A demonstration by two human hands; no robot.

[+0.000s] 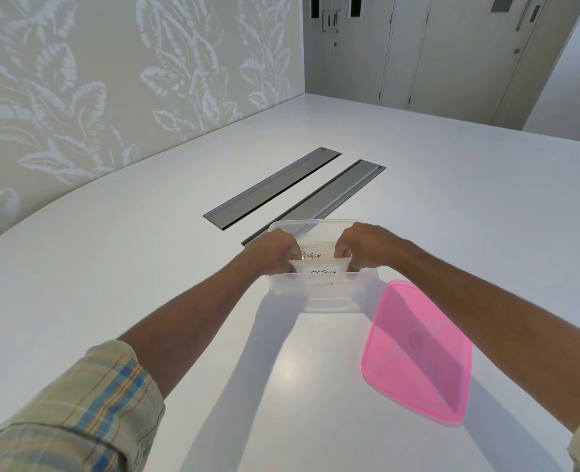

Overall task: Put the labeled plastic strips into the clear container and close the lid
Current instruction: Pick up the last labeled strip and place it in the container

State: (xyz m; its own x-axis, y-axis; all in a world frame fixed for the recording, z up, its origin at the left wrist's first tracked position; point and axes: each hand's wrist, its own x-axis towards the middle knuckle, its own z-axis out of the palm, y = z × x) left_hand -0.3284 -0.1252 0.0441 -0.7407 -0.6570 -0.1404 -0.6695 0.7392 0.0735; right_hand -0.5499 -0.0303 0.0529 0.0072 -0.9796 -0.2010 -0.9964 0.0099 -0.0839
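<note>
Inside box (pixel 322 294) | left hand (pixel 275 253), right hand (pixel 356 247) each in closed grip on strips (pixel 317 267) ends | press level, release | pink lid (pixel 417 356) waits near-right on surface (pixel 145 267)

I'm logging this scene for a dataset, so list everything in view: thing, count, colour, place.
clear container: one, clear plastic, open, centre of the table
labeled plastic strips: at least two, whitish with handwriting, upright in the container, held by both hands
lid: one, translucent pink, flat on the table, right of the container
metal cable hatches: two, grey, set into the table beyond the container
table: one, white
wall: leaf-patterned, left
doors: several, pale, far right
left hand: gripping the strips, plaid sleeve
right hand: gripping the strips
</note>
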